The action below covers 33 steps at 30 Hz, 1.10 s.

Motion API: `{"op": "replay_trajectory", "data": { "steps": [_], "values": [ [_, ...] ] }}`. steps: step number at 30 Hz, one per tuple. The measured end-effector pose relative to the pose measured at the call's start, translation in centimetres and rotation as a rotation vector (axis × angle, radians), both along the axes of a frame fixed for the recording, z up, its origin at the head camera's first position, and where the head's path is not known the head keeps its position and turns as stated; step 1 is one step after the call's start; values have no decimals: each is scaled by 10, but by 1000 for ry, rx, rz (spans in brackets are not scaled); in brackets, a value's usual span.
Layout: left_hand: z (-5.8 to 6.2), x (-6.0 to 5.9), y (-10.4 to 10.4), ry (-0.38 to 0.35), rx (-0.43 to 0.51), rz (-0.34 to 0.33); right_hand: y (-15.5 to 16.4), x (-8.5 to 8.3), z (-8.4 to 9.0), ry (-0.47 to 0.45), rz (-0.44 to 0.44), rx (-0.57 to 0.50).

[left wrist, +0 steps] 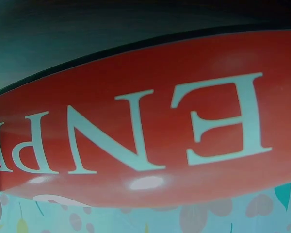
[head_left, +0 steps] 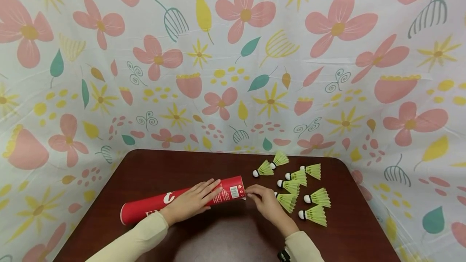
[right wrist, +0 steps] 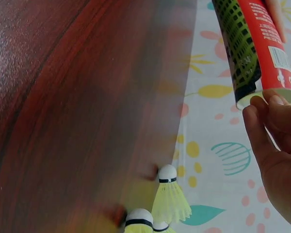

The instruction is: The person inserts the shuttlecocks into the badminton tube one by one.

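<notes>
A red shuttlecock tube (head_left: 227, 192) lies slanted above the table's middle, its right end farther back. Across its top, my left hand (head_left: 189, 203) holds it with the fingers over the far side. Large white letters cover the red tube wall (left wrist: 150, 121) in the left wrist view. At the tube's right end, my right hand (head_left: 268, 205) pinches at the rim with thumb and fingertips. The right wrist view shows the pale rim (right wrist: 242, 103) and a dark green patterned side. Whether anything sits inside the tube's mouth is hidden by the fingers.
Several yellow shuttlecocks (head_left: 316, 215) with white heads lie on the right side of the dark brown table (head_left: 153, 167), some overlapping. Some are close beside my right hand. A floral curtain (head_left: 233, 72) hangs behind and around the table.
</notes>
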<state>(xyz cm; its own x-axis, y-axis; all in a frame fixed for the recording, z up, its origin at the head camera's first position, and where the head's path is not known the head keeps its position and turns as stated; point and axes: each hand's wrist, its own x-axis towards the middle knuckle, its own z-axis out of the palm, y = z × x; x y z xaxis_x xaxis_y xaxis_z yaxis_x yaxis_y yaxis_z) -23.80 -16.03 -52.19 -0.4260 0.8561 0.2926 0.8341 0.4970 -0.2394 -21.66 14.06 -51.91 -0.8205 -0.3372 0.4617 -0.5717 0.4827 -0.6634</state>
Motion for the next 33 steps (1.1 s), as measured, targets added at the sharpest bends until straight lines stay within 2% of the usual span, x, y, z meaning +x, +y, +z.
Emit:
{"op": "replay_trajectory", "data": {
  "steps": [8,17,27,33],
  "values": [
    [1,-1,-1,-31,-1,9,14,1,3,63,-58,-24],
    [2,-1,-3,-43,-2,7,44,10,6,-104,-203,24],
    [2,-1,-6,-60,0,7,74,21,-2,-44,-335,-8],
    [3,-1,-6,-68,8,9,88,27,-2,9,-424,46]
  ]
}}
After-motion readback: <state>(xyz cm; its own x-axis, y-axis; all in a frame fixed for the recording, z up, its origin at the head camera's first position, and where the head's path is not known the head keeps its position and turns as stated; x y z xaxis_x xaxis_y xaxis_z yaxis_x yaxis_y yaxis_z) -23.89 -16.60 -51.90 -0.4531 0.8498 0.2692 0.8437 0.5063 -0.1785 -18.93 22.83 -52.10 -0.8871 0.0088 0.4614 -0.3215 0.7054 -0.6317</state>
